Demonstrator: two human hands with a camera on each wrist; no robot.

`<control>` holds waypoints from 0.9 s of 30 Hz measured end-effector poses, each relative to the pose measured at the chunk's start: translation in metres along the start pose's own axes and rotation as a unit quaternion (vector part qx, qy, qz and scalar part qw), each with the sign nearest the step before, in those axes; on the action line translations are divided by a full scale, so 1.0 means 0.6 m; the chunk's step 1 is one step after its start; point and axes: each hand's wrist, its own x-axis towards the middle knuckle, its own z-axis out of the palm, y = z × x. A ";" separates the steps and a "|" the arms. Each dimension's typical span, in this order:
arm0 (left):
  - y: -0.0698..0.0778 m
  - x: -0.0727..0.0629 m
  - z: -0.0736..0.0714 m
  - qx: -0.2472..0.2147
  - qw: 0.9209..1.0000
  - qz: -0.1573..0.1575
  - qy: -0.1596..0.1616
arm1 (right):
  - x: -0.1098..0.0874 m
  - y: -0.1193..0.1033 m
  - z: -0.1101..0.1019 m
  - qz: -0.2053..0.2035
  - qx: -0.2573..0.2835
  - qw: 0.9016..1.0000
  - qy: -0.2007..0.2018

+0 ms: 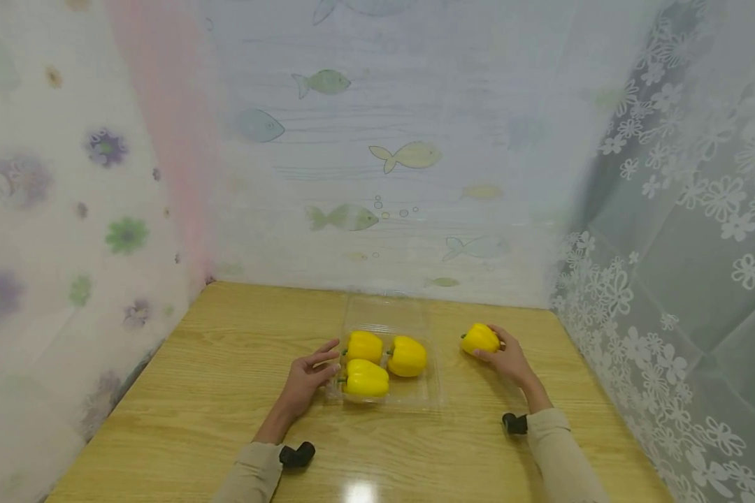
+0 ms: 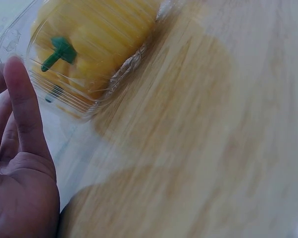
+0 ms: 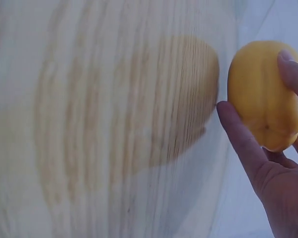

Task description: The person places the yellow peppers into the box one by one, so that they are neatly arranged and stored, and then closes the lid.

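Note:
My right hand (image 1: 508,356) grips a yellow bell pepper (image 1: 480,339) by its sides, right of the clear plastic box (image 1: 430,395). In the right wrist view, fingers and thumb lie around this pepper (image 3: 263,94), which is close over the tabletop. The box holds three more yellow bell peppers: one at the back left (image 1: 365,346), one at the front left (image 1: 366,379) and one on the right (image 1: 407,357). At the box's left side, my left hand (image 1: 305,381) has its fingers extended. The left wrist view shows a fingertip right at the box wall (image 2: 89,96), beside a green stem (image 2: 60,52).
The box's clear lid (image 1: 384,311) is folded back toward the rear wall. The wooden table (image 1: 226,363) meets a fish-print curtain (image 1: 409,154) behind, with patterned curtains on the left and right. A black wrist-camera mount (image 1: 297,455) sits at each sleeve.

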 end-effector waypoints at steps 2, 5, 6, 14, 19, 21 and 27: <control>0.000 0.000 0.000 0.001 1.000 0.000 0.000 | -0.001 -0.001 0.001 -0.004 0.003 1.000 0.001; 0.000 0.001 0.000 -0.001 1.000 0.000 0.002 | -0.002 -0.001 0.003 -0.012 0.005 1.000 0.004; 0.000 0.001 0.000 -0.002 1.000 0.000 0.003 | -0.002 0.000 0.003 -0.014 0.006 1.000 0.006; -0.003 0.002 -0.002 -0.001 1.000 0.007 -0.002 | -0.007 -0.002 0.008 -0.067 0.028 0.997 0.020; -0.006 0.004 -0.004 -0.003 1.000 0.011 -0.004 | -0.007 -0.012 0.011 -0.093 0.037 0.995 0.020; -0.005 0.004 -0.004 -0.007 1.000 0.010 -0.004 | -0.008 -0.018 0.013 -0.101 0.041 0.994 0.018; -0.002 0.004 -0.002 -0.022 1.000 0.014 -0.006 | -0.020 -0.050 0.015 -0.113 0.060 0.992 0.001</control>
